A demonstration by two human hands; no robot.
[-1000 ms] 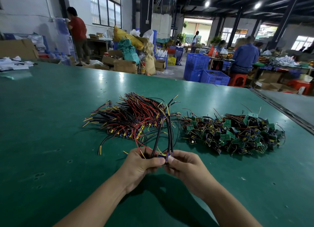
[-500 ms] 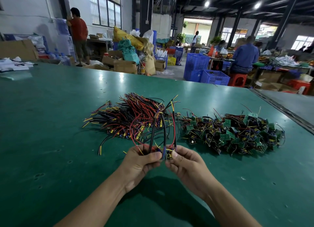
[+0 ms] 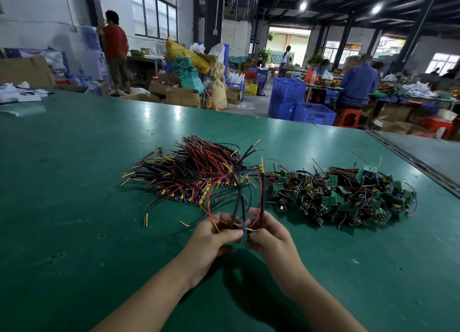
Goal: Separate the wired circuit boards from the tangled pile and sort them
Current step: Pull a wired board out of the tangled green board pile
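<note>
On the table (image 3: 74,207) we had the sorted pile (image 3: 194,175) left of the tangled pile (image 3: 343,197), which lay nearer the right edge; before both, our left hand (image 3: 211,239) and right hand (image 3: 271,237) held wired circuit boards (image 3: 245,214).

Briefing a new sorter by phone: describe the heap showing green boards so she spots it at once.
On the big green table, two heaps lie side by side. The right heap is it: small green circuit boards jumbled every way, while the left heap is mostly long red, black and yellow wires.
</note>
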